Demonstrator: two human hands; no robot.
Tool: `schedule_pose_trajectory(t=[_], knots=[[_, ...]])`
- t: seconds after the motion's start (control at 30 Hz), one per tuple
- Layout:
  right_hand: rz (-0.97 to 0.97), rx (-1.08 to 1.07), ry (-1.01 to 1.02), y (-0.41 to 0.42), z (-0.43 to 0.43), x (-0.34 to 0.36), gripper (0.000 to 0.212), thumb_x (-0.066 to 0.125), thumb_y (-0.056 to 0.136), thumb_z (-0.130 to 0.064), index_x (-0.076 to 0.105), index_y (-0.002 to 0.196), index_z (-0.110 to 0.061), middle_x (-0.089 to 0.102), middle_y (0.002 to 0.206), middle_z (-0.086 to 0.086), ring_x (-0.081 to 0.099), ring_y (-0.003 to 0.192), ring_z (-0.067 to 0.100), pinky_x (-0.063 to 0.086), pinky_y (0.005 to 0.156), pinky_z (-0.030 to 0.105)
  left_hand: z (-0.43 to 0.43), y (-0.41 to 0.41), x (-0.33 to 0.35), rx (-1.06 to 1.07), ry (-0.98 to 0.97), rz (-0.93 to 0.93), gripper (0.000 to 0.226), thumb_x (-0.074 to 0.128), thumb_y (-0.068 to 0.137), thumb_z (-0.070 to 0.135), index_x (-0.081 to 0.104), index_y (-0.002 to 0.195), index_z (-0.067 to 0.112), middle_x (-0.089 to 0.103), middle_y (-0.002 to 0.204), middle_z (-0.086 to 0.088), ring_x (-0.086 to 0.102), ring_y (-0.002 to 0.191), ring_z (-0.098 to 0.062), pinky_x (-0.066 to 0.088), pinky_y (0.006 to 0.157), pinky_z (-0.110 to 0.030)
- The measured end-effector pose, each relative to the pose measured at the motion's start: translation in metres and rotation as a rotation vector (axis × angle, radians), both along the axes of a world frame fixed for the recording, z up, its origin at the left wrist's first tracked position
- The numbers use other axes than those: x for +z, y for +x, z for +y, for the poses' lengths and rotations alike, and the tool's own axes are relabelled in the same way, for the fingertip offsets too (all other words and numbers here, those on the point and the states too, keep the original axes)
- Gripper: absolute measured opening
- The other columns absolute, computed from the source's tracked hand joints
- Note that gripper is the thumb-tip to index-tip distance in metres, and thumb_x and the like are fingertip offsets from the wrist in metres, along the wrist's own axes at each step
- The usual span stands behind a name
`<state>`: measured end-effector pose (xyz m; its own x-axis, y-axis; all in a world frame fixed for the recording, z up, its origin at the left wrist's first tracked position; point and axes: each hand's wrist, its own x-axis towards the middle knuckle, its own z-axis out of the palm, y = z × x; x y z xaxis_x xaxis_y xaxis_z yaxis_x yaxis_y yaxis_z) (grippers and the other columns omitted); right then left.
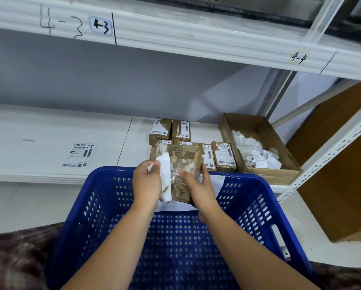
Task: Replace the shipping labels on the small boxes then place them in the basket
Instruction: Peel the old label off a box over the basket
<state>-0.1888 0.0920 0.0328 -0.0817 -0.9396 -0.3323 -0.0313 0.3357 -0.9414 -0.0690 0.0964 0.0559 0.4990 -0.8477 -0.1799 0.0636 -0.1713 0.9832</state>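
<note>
Over the far rim of the blue basket (104, 197) I hold a small brown box (186, 160) whose top is torn where a label came off. My right hand (198, 185) grips the box from the right and below. My left hand (147, 182) pinches a peeled white label (165, 164) that still hangs against the box's left side. Several small labelled boxes (224, 156) stand on the white shelf (50, 130) behind. A stack of fresh shipping labels (80, 154) lies on the shelf to the left.
An open cardboard tray (265, 130) with crumpled white label scraps sits at the shelf's right end. A white sheet lies inside the basket under my hands. A brown board (342, 164) leans right of the rack's upright. An upper shelf marked 4-3 and 4-4 hangs overhead.
</note>
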Motion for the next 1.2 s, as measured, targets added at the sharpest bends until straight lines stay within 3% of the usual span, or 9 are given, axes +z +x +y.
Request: schedule_pose_trajectory(t=[0.1, 0.23, 0.43, 0.53, 0.63, 0.8, 0.93, 1.03, 1.2], knots=[[-0.036, -0.007, 0.02, -0.009, -0.003, -0.003, 0.075, 0.074, 0.081, -0.04, 0.033, 0.145, -0.043, 0.064, 0.126, -0.007, 0.067, 0.105, 0.016, 0.055, 0.092, 0.039, -0.002, -0.002, 0.0, -0.021, 0.027, 0.142, 0.018, 0.046, 0.099, 0.018, 0.057, 0.085, 0.013, 0.06, 0.082, -0.001, 0.053, 0.071, -0.015, 0.041, 0.054, -0.025], [-0.089, -0.022, 0.07, -0.02, -0.004, 0.002, 0.059, 0.069, 0.087, -0.036, 0.039, 0.137, -0.045, 0.068, 0.118, -0.004, 0.069, 0.089, 0.009, 0.049, 0.06, 0.022, -0.004, -0.006, 0.001, 0.003, 0.063, 0.383, 0.017, 0.046, 0.1, 0.016, 0.054, 0.086, 0.011, 0.059, 0.086, 0.0, 0.054, 0.077, -0.016, 0.044, 0.07, -0.029], [-0.09, -0.046, 0.091, -0.032, -0.009, 0.002, 0.064, 0.07, 0.087, -0.033, 0.041, 0.144, -0.037, 0.073, 0.102, -0.003, 0.07, 0.073, 0.007, 0.049, 0.057, 0.024, -0.005, -0.007, -0.007, -0.01, 0.079, 0.649, 0.029, 0.045, 0.099, 0.014, 0.052, 0.122, -0.003, 0.061, 0.118, -0.016, 0.06, 0.102, -0.03, 0.048, 0.089, -0.045], [-0.092, -0.043, 0.103, -0.035, -0.011, 0.002, 0.062, 0.07, 0.087, -0.031, 0.043, 0.143, -0.035, 0.073, 0.101, -0.002, 0.07, 0.072, 0.008, 0.051, 0.054, 0.024, -0.005, -0.004, -0.013, -0.029, 0.058, 0.758, 0.026, 0.044, 0.099, 0.013, 0.053, 0.119, -0.002, 0.06, 0.12, -0.019, 0.061, 0.101, -0.03, 0.051, 0.081, -0.045], [-0.133, -0.053, 0.123, -0.036, -0.013, 0.003, 0.055, 0.069, 0.087, -0.032, 0.047, 0.137, -0.034, 0.072, 0.098, -0.001, 0.068, 0.081, 0.013, 0.052, 0.065, 0.03, -0.004, -0.005, -0.014, -0.027, 0.028, 0.85, 0.027, 0.042, 0.1, 0.012, 0.051, 0.121, -0.001, 0.061, 0.117, -0.018, 0.062, 0.091, -0.025, 0.052, 0.075, -0.042], [-0.14, -0.045, 0.129, -0.032, -0.016, 0.0, 0.055, 0.071, 0.085, -0.035, 0.05, 0.136, -0.035, 0.074, 0.095, -0.003, 0.069, 0.085, 0.014, 0.053, 0.072, 0.034, -0.003, -0.009, -0.015, 0.011, -0.021, 1.014, 0.016, 0.035, 0.103, 0.014, 0.05, 0.102, 0.006, 0.061, 0.09, -0.014, 0.067, 0.084, -0.022, 0.052, 0.075, -0.042], [-0.187, -0.048, 0.157, -0.034, -0.021, -0.002, 0.038, 0.066, 0.088, -0.038, 0.059, 0.124, -0.029, 0.073, 0.105, 0.003, 0.067, 0.092, 0.019, 0.053, 0.072, 0.035, -0.009, -0.001, -0.019, 0.105, -0.069, 1.203, 0.019, 0.03, 0.103, 0.011, 0.043, 0.09, 0.008, 0.042, 0.045, -0.004, 0.047, 0.035, -0.012, 0.053, 0.069, -0.044], [-0.15, -0.004, 0.129, -0.033, -0.026, -0.001, 0.046, 0.068, 0.087, -0.038, 0.054, 0.13, -0.033, 0.073, 0.105, 0.001, 0.069, 0.09, 0.018, 0.054, 0.073, 0.036, -0.011, 0.005, -0.024, 0.096, -0.068, 1.13, 0.022, 0.034, 0.103, 0.015, 0.044, 0.084, 0.011, 0.036, 0.044, -0.001, 0.037, 0.036, -0.01, 0.052, 0.08, -0.045], [-0.184, -0.067, 0.109, -0.037, -0.045, 0.003, 0.051, 0.068, 0.087, -0.039, 0.053, 0.134, -0.028, 0.073, 0.102, -0.001, 0.068, 0.087, 0.016, 0.056, 0.069, 0.035, -0.017, 0.015, -0.025, 0.117, -0.06, 1.063, 0.024, 0.044, 0.1, 0.033, 0.049, 0.083, 0.016, 0.038, 0.049, 0.003, 0.038, 0.041, -0.009, 0.052, 0.052, -0.029]])
